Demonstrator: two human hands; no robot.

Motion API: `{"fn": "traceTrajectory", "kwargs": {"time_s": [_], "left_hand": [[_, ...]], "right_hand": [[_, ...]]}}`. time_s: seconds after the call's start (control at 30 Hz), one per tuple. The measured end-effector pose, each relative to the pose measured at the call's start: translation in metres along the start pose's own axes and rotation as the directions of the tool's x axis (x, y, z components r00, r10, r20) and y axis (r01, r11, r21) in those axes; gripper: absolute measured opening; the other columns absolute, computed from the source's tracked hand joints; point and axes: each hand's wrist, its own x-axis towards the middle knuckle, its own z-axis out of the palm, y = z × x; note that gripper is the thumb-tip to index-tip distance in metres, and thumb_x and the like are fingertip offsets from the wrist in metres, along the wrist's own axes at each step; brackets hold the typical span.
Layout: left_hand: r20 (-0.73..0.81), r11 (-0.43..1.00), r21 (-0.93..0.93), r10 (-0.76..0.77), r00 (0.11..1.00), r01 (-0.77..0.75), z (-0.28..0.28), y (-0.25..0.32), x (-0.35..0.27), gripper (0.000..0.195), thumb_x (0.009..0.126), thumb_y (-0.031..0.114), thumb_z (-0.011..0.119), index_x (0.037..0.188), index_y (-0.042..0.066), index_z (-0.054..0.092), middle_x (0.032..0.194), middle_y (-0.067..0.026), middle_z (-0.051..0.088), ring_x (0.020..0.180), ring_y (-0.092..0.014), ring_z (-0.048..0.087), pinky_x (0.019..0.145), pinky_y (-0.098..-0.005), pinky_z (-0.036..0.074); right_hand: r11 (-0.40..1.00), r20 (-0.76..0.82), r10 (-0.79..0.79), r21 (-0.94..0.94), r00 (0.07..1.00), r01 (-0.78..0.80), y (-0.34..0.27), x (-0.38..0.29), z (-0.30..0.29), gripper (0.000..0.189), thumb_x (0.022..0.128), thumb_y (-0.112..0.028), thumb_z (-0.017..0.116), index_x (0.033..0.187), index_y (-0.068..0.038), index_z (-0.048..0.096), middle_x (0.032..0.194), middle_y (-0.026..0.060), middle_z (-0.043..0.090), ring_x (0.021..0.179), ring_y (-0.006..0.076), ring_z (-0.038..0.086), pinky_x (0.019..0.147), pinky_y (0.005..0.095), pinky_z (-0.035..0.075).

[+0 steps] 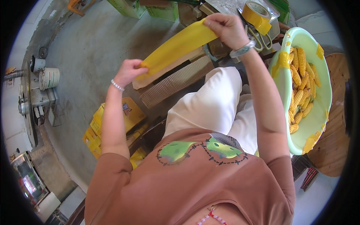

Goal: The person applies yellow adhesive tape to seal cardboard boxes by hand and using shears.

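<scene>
A wide strip of yellow adhesive tape is stretched between my two hands. My left hand pinches its lower left end, and my right hand grips its upper right end. Below the strip lies a cardboard box with a corrugated flap, partly hidden by the tape and my knee. A roll of yellow tape with a loose end stands just right of my right hand. Beside my right arm is a pale green plastic basin with yellow tape pieces on its rim, holding corn cobs.
Yellow cartons lie under my left arm. Green boxes stand at the top. Scissors with pale handles are beneath the tape roll. A round wooden surface is at the right. A white bucket stands far left.
</scene>
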Motion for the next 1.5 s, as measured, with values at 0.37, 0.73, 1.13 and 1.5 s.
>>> {"fn": "traceTrajectory", "kwargs": {"time_s": [0.37, 0.73, 1.13, 1.5], "left_hand": [[0.188, 0.795, -0.434, -0.380, 0.905, 0.424, 0.018, -0.054, -0.049, 0.014, 0.072, 0.008, 0.064, 0.083, 0.001, 0.062, 0.073, -0.0007, 0.061, 0.063, -0.005, 0.053, 0.060, -0.0190, 0.042], [0.371, 0.662, -0.414, -0.505, 0.780, 0.625, 0.041, -0.094, -0.061, 0.016, 0.074, 0.007, 0.061, 0.088, 0.000, 0.060, 0.078, -0.0008, 0.061, 0.071, -0.007, 0.056, 0.068, -0.0207, 0.044], [0.349, 0.511, -0.584, -0.543, 0.763, 0.631, 0.047, -0.110, -0.062, 0.021, 0.076, 0.013, 0.061, 0.093, 0.001, 0.058, 0.081, -0.0026, 0.061, 0.072, -0.010, 0.057, 0.067, -0.0239, 0.046], [0.215, 0.490, -0.709, -0.536, 0.816, 0.508, 0.055, -0.124, -0.057, 0.025, 0.078, 0.012, 0.060, 0.099, 0.000, 0.056, 0.092, -0.0066, 0.060, 0.080, -0.014, 0.059, 0.072, -0.0263, 0.047]], "right_hand": [[0.668, 0.073, 0.695, 0.304, 0.716, -0.679, 0.101, -0.032, 0.034, 0.015, 0.077, -0.016, 0.059, 0.080, -0.001, 0.061, 0.057, 0.0027, 0.052, 0.037, 0.0089, 0.042, 0.034, 0.0239, 0.033], [0.712, 0.057, 0.702, -0.074, 0.710, -0.698, 0.139, -0.027, 0.064, 0.021, 0.075, -0.023, 0.061, 0.084, -0.003, 0.063, 0.064, 0.0098, 0.057, 0.048, 0.0164, 0.053, 0.045, 0.0311, 0.044], [0.508, 0.170, 0.771, 0.419, 0.614, -0.753, 0.146, -0.021, 0.072, 0.016, 0.084, -0.021, 0.050, 0.085, -0.006, 0.055, 0.072, 0.0005, 0.055, 0.063, 0.0120, 0.052, 0.052, 0.0263, 0.046], [0.638, 0.065, 0.754, 0.164, 0.654, -0.753, 0.163, -0.023, 0.077, 0.019, 0.081, -0.027, 0.050, 0.082, -0.011, 0.058, 0.071, -0.0014, 0.055, 0.065, 0.0109, 0.050, 0.053, 0.0246, 0.039]]}}
